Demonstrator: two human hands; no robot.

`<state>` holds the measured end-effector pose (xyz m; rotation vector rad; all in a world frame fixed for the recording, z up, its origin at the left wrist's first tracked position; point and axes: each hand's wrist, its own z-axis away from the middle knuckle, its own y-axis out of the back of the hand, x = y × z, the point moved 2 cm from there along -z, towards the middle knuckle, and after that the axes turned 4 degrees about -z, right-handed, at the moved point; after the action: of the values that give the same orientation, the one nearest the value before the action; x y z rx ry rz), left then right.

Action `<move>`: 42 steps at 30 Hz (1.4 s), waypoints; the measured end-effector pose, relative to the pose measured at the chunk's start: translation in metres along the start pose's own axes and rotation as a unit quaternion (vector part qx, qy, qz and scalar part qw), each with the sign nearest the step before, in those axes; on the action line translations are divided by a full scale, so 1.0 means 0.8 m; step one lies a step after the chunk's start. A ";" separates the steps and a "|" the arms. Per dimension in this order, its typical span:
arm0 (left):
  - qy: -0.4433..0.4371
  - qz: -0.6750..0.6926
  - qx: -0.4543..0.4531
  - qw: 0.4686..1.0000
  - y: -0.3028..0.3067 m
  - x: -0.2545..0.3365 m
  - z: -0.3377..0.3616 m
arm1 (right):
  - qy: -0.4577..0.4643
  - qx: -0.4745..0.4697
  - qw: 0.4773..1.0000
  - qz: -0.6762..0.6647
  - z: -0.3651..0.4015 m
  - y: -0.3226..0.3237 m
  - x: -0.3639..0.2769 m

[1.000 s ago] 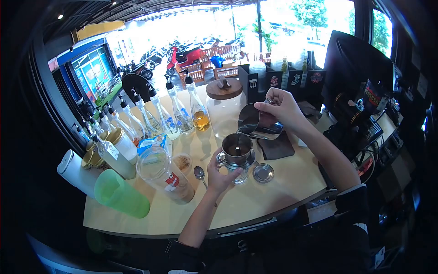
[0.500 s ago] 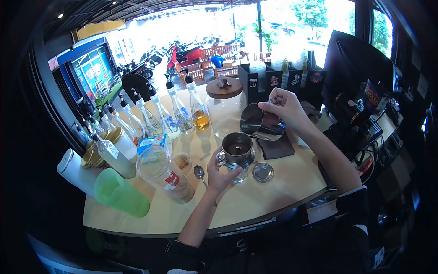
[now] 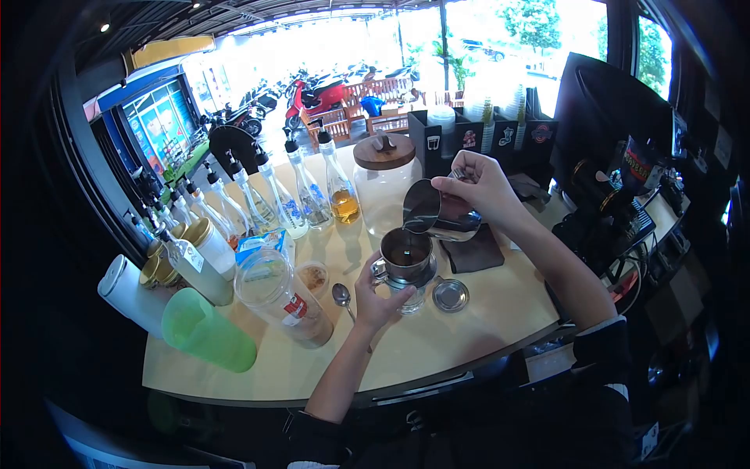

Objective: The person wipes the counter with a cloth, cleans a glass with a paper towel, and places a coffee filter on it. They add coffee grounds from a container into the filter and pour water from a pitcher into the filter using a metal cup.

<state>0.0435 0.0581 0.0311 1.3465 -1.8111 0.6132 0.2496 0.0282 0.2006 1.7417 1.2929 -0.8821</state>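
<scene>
My left hand [image 3: 376, 301] is closed around the side of a metal drip coffee filter [image 3: 407, 270], which sits upright on a clear glass [image 3: 411, 303]. Dark liquid shows inside the filter. Above it on the right, my right hand [image 3: 483, 190] grips a shiny metal pitcher [image 3: 455, 223] near its handle. The pitcher is tilted left, its spout over the filter's rim, and a thin stream seems to run down from it. A small round metal lid [image 3: 451, 295] lies right of the glass. Left of my left hand rests a spoon [image 3: 341, 295].
A tall clear plastic container [image 3: 273, 297] and a green pitcher [image 3: 207, 332] stand at the left. Pump bottles [image 3: 308, 195] line the back. A wooden-lidded jar [image 3: 383, 187] stands behind the filter, beside a dark cloth [image 3: 474, 252]. A black cup organizer [image 3: 488, 133] is further back.
My right hand has moved slightly left and tipped the pitcher further, so its spout is now over the filter. My left hand, the filter and the glass have stayed put.
</scene>
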 end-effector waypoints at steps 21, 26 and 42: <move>0.006 -0.001 -0.001 1.000 0.000 -0.002 0.000 | 0.021 0.030 0.999 0.003 -0.010 -0.003 0.012; 0.009 0.001 0.003 1.000 0.000 -0.004 0.000 | 0.038 0.033 0.999 0.016 -0.010 0.003 0.014; 0.061 -0.197 0.010 0.978 0.056 0.032 0.049 | -0.011 0.098 0.991 -0.094 0.059 0.056 0.038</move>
<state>-0.0141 0.0279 0.0324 1.5893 -1.3897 0.4882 0.2969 -0.0085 0.1606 1.7723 1.4134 -1.1674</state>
